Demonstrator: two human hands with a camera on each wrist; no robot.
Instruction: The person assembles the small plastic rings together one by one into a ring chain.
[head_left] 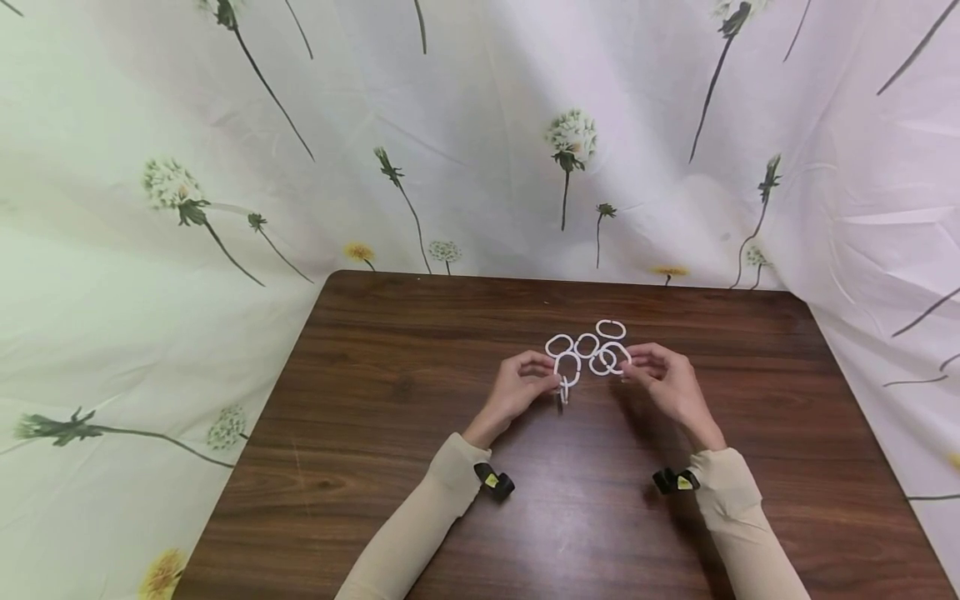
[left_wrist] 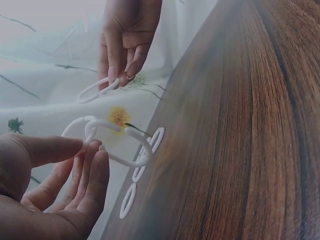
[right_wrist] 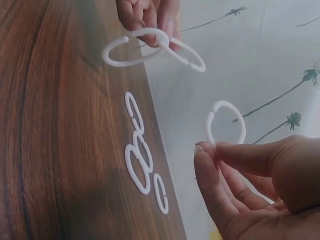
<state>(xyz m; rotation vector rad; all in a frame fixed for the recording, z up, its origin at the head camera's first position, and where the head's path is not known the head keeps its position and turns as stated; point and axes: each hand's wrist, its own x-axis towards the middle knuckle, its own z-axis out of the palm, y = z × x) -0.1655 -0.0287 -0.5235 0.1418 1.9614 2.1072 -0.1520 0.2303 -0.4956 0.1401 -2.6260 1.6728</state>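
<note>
Between thumb and fingertips, my left hand (head_left: 516, 387) pinches a white plastic chain link (right_wrist: 119, 64) where it hooks through a second link (right_wrist: 199, 62). A narrow gap shows in the side of the first link. To the right, my right hand (head_left: 672, 387) pinches a single white oval link (right_wrist: 244, 125) by its lower edge, apart from the linked pair. Both hands are raised over the table, palms turned toward each other. Behind and below them, several loose white links (right_wrist: 130, 165) lie flat on the wood, some touching or overlapping.
The brown wood-grain table (head_left: 405, 467) extends around the hands, its back edge meeting a white cloth (head_left: 480, 167) printed with dandelions. Cloth also hangs at the left and right sides. A black strap camera (head_left: 495, 482) sits on the left wrist, another (head_left: 675, 481) on the right.
</note>
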